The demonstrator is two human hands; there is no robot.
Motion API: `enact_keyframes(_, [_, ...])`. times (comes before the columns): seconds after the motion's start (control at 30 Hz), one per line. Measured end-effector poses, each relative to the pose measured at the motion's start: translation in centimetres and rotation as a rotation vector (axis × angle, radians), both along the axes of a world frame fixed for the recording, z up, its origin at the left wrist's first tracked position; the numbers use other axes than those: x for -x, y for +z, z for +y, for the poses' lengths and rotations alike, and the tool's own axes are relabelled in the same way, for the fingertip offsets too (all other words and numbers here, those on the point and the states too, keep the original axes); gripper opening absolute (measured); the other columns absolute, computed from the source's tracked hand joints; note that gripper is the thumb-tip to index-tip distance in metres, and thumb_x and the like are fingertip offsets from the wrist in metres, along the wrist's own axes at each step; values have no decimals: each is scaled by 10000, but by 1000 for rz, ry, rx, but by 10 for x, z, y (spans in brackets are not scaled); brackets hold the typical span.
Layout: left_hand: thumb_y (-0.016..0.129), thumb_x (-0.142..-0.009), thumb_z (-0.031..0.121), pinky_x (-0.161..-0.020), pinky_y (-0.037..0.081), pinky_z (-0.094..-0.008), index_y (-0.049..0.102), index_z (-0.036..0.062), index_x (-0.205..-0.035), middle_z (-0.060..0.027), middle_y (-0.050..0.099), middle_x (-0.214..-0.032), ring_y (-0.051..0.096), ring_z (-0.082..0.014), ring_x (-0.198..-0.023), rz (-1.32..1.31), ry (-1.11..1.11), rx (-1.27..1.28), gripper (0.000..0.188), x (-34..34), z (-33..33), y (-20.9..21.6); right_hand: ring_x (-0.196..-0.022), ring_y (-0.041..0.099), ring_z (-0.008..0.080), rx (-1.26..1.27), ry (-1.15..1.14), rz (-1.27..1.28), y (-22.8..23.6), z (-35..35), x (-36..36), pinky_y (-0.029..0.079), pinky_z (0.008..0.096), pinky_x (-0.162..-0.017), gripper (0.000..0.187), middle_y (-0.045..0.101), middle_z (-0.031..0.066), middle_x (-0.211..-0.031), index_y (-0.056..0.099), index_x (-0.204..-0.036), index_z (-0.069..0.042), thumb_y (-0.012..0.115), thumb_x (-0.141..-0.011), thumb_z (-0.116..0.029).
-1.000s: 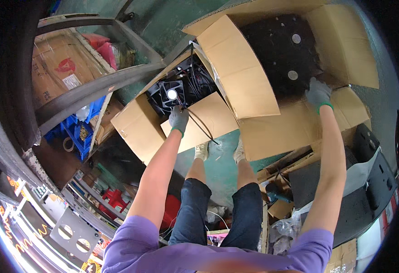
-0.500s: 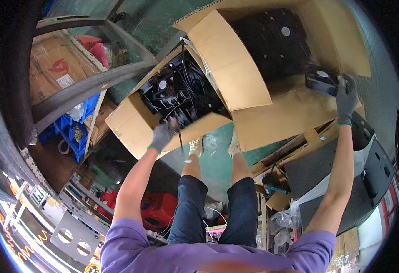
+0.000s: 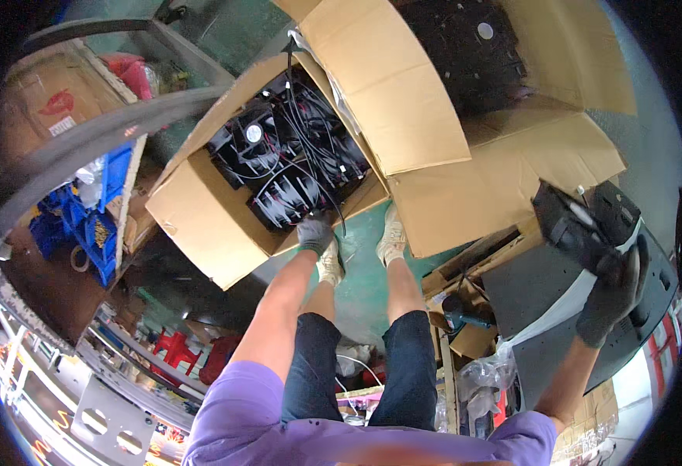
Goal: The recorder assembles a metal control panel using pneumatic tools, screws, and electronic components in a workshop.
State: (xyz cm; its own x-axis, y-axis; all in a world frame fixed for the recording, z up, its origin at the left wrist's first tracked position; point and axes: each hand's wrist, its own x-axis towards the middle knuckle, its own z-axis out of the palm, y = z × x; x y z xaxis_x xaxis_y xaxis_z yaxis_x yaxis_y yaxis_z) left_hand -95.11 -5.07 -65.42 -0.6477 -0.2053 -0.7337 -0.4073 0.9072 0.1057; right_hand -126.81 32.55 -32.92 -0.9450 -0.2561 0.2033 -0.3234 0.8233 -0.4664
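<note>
My left hand [image 3: 315, 234], in a grey glove, is at the near rim of an open cardboard box [image 3: 209, 221]. Its fingers look curled; what they hold, if anything, is hidden. Black cooling fans [image 3: 251, 136] with pale labels and a tangle of black cables [image 3: 298, 113] fill this box. One cable end hangs over the rim beside the hand. Out to the right, my right hand [image 3: 617, 291], also gloved, grips a black square fan [image 3: 566, 216], blurred by motion. The fan is held tilted above dark sheet panels [image 3: 531, 287].
A larger cardboard box [image 3: 504, 175] with black parts [image 3: 465, 58] stands at the far right, its flap [image 3: 387, 85] leaning toward the first box. At left are a metal frame [image 3: 123, 116] and blue bins [image 3: 92, 221]. A clear plastic bag [image 3: 484, 377] lies near my right leg.
My right hand has drawn the fan out of the larger box, toward me and over the panels. The left hand has shifted right along the near rim. The view has turned slightly.
</note>
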Motion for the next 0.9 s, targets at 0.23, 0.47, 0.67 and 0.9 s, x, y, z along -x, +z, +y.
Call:
enact_keyframes(0.23, [547, -780, 269, -666, 475, -421, 591, 172, -1044, -80, 575, -1105, 605, -256, -929, -78, -58, -6, 284, -15, -8, -13, -662, 455, 54, 564, -550, -260, 7, -43, -65, 382, 172, -560, 373, 514, 41, -868, 477, -1258, 35, 529, -917, -109])
enact_keyframes(0.47, [520, -765, 182, -705, 500, -436, 573, 148, -1136, -111, 580, -1159, 592, -276, -1021, -51, -21, -66, 377, -9, -5, -9, -516, 337, -2, 747, -643, -625, 78, -83, -124, 250, 149, -438, 405, 481, -7, -808, 457, -1256, 13, 499, -881, -134])
enact_keyframes(0.67, [541, -752, 215, -632, 509, -410, 618, 128, -1054, -124, 643, -999, 640, -278, -885, -153, -220, -60, 323, 5, -11, -10, -535, 342, 6, 673, -633, -564, 64, -70, -158, 257, 157, -450, 303, 450, -33, -761, 511, -1142, 4, 497, -870, -129])
enact_keyframes(0.9, [556, -745, 255, -868, 443, -428, 463, 95, -1236, -193, 468, -1232, 480, -337, -1127, 244, 333, -146, 524, 24, -66, 29, -480, 328, 11, 597, -712, -662, 57, -57, -169, 247, 163, -410, 265, 396, -42, -666, 518, -1129, -2, 486, -895, -124])
